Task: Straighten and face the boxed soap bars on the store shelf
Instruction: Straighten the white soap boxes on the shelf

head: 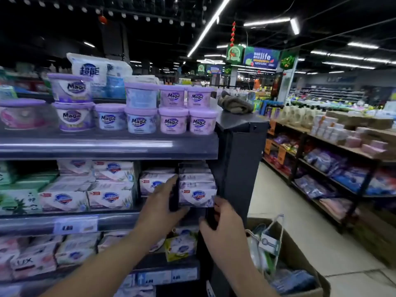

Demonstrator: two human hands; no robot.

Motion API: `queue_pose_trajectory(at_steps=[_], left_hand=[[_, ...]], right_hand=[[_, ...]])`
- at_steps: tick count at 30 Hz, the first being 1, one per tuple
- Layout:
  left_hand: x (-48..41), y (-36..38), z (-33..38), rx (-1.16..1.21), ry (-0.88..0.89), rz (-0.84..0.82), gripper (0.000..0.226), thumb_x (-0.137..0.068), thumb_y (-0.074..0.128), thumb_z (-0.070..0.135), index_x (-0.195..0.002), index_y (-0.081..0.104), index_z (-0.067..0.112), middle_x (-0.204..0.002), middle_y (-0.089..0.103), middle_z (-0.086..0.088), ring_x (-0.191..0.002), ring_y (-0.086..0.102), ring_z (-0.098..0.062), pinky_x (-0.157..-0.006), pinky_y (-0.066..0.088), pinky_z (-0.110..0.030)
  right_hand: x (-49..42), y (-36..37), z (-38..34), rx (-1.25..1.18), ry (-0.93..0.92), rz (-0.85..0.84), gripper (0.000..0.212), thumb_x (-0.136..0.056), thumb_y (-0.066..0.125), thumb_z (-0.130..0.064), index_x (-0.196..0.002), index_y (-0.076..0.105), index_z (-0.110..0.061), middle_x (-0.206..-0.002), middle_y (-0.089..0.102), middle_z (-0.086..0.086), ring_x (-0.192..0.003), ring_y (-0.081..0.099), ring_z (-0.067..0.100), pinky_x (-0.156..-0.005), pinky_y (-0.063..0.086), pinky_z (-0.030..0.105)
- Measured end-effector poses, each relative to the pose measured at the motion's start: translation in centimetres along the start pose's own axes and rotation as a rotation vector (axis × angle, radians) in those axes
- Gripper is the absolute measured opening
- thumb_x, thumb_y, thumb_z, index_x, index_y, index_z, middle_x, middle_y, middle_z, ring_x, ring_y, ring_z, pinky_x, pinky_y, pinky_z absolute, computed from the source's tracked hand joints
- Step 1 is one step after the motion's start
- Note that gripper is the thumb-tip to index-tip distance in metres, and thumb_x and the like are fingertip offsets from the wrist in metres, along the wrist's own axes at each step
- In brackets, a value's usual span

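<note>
Soap boxes (85, 198) at left of middle shelf (120, 219) already faced. Next stack (153, 183) set further back, left to pull. Left hand (160, 202), fingers (171, 184) straight, together, pressed against end stack (197, 192). Right hand (222, 221) at its lower corner; finger grip cannot be told.

Overhead, long white fluorescent ceiling tubes (209, 26) are glowing hard against a black ceiling, lighting the pale tiled aisle floor (300, 221) brightly while the shelving on the left is sitting in dimmer, bluish light. Glare is streaking along the glossy grey shelf edge (107, 144). The white and lilac boxed soap bars (197, 196) are lying in shadow under it. Soft blur is smearing labels everywhere, and the wide lens is bending straight lines near the frame edges.
</note>
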State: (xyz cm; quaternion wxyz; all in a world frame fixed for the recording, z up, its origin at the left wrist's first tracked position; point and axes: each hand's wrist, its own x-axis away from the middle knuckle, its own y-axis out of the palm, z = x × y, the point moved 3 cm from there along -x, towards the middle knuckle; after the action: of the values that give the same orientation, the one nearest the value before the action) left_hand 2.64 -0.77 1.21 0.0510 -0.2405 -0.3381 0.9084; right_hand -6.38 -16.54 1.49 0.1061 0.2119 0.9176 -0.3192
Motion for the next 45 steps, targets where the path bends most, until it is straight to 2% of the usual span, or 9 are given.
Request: queue_pose_trajectory(at_steps=[3,7,12,20,25,31,35,38,45], left_hand=[[-0.9,1.6,0.6,-0.038,-0.009,0.079,0.076,-0.084,0.081,0.041,-0.150,0.043,0.043,-0.135,0.052,0.009,-0.118,0.050,-0.009,-0.087,0.039,-0.020],[-0.6,2.1,0.2,-0.014,0.015,0.161,0.060,-0.087,0.080,0.032,-0.141,0.055,0.043,-0.127,0.051,0.017,-0.110,0.049,0.000,-0.091,0.040,-0.016],[-1.0,1.5,0.3,0.063,0.023,0.188,0.046,-0.084,0.084,0.022,-0.124,0.067,0.039,-0.117,0.060,0.018,-0.103,0.056,0.004,-0.087,0.036,0.004],[-2.5,-2.1,-1.7,0.170,0.047,0.058,0.041,-0.079,0.085,0.034,-0.107,0.064,0.057,-0.115,0.060,0.034,-0.108,0.054,0.019,-0.080,0.043,-0.002],[-3.2,-2.3,-1.9,0.161,0.102,-0.016,0.040,-0.079,0.085,0.034,-0.112,0.067,0.048,-0.119,0.055,0.028,-0.112,0.054,0.012,-0.091,0.044,-0.009],[-3.3,-2.4,-2.2,0.147,0.100,-0.011,0.039,-0.080,0.082,0.040,-0.112,0.064,0.050,-0.118,0.054,0.026,-0.110,0.049,0.020,-0.083,0.037,0.000],[-3.0,-2.2,-2.0,0.177,0.090,-0.009,0.040,-0.081,0.083,0.035,-0.112,0.062,0.051,-0.121,0.057,0.025,-0.113,0.052,0.014,-0.089,0.042,-0.007],[-2.5,-2.1,-1.9,0.210,0.066,0.030,0.046,-0.081,0.085,0.030,-0.116,0.064,0.051,-0.124,0.060,0.023,-0.114,0.056,0.011,-0.096,0.050,-0.019],[-1.7,-1.4,-1.3,0.212,0.046,0.069,0.052,-0.076,0.090,0.023,-0.115,0.064,0.044,-0.120,0.061,0.025,-0.108,0.052,0.023,-0.081,0.042,0.003]], right_hand=[[-1.0,1.2,1.9,-0.088,0.018,-0.060,0.060,-0.091,0.071,-0.023,-0.143,0.044,-0.036,-0.117,0.052,-0.020,-0.094,0.052,-0.007,-0.070,0.041,0.002],[-1.2,2.1,3.1,-0.138,0.063,-0.127,0.073,-0.089,0.074,-0.024,-0.152,0.038,-0.036,-0.135,0.048,-0.014,-0.119,0.053,0.001,-0.097,0.045,0.013],[-1.2,0.9,3.0,-0.159,0.065,-0.102,0.060,-0.088,0.077,-0.022,-0.127,0.041,-0.049,-0.120,0.048,-0.033,-0.110,0.055,-0.010,-0.097,0.047,0.015],[-2.4,-0.8,2.1,-0.131,0.119,-0.021,0.045,-0.091,0.077,-0.018,-0.127,0.056,-0.033,-0.106,0.069,-0.013,-0.092,0.068,-0.006,-0.075,0.052,0.006],[-3.1,-0.2,0.9,-0.062,0.117,-0.023,0.052,-0.093,0.075,-0.020,-0.139,0.053,-0.026,-0.102,0.068,-0.017,-0.088,0.064,-0.015,-0.069,0.048,0.001],[-3.4,0.7,-0.3,0.022,0.053,-0.019,0.035,-0.095,0.072,-0.026,-0.121,0.052,-0.037,-0.096,0.071,-0.004,-0.081,0.069,0.010,-0.077,0.059,0.037],[-3.6,1.0,-0.7,0.022,-0.019,0.045,0.032,-0.094,0.073,-0.021,-0.104,0.048,-0.039,-0.091,0.071,-0.003,-0.078,0.067,0.011,-0.068,0.055,0.031],[-3.6,1.3,-0.4,-0.008,-0.008,0.065,0.028,-0.094,0.073,-0.015,-0.104,0.053,-0.033,-0.095,0.073,-0.001,-0.085,0.070,0.015,-0.076,0.058,0.039],[-3.3,1.6,0.1,-0.056,0.001,0.080,0.028,-0.092,0.073,-0.015,-0.112,0.056,-0.026,-0.100,0.073,-0.002,-0.090,0.071,0.014,-0.078,0.059,0.044]])
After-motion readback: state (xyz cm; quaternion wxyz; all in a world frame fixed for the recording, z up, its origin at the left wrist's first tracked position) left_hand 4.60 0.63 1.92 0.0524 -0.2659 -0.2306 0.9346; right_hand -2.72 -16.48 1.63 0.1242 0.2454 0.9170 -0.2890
